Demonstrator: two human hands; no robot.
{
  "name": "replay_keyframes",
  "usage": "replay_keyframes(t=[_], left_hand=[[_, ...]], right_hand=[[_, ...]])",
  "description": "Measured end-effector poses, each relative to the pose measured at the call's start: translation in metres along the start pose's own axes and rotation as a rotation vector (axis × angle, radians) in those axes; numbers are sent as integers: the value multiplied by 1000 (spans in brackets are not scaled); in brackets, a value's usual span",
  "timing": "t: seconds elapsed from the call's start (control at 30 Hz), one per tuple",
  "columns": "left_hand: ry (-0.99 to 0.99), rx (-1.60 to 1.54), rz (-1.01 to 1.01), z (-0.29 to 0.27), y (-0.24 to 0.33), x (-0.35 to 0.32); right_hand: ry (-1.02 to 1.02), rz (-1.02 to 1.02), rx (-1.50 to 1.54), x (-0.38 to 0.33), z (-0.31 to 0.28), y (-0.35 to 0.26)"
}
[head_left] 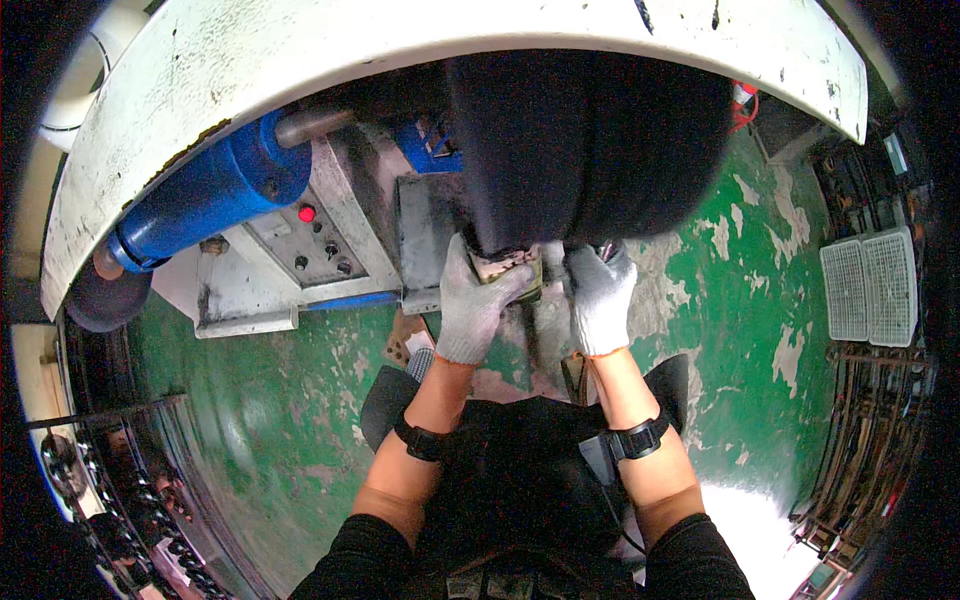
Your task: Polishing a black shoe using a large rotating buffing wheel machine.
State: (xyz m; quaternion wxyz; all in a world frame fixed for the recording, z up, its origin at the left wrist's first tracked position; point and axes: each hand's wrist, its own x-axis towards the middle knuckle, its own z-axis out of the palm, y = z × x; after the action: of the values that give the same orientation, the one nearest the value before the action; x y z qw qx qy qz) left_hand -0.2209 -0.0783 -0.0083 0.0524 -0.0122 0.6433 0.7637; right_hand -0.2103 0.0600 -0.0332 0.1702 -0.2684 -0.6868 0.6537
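Note:
My left hand [472, 310], in a white knit glove, is closed on a shiny metal piece [512, 268], its thumb lying across the piece. The piece lies at the lower edge of a large dark roller-like wheel [590, 140], which looks blurred; I cannot tell whether they touch. To the right, my right hand [600, 300] wears a glove greyed at the fingers. Those fingers are curled together just under the wheel. What they grip is mostly hidden, and whether it is the same piece I cannot tell.
A white, chipped machine hood [400, 30] arches over the wheel. At left are a blue cylinder [200, 195] and a grey control panel [325, 245] with a red button [307, 213]. White plastic crates [868, 290] stand at right. The green floor [260, 400] has peeling paint.

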Motion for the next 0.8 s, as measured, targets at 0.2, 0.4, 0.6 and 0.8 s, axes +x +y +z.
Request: replay_keyframes(t=[0.2,0.4,0.6,0.8], left_hand=[[0,-34,-74,-5,-15,3],[4,-87,-68,-2,-5,0],[6,32,-5,-1,-7,1],[-2,-122,-68,0,-11,2]], right_hand=[[7,39,264,-6,0,-32],[7,57,95,-6,1,-26],[26,-77,-126,0,5,8],[38,-41,15,-5,10,-4]])
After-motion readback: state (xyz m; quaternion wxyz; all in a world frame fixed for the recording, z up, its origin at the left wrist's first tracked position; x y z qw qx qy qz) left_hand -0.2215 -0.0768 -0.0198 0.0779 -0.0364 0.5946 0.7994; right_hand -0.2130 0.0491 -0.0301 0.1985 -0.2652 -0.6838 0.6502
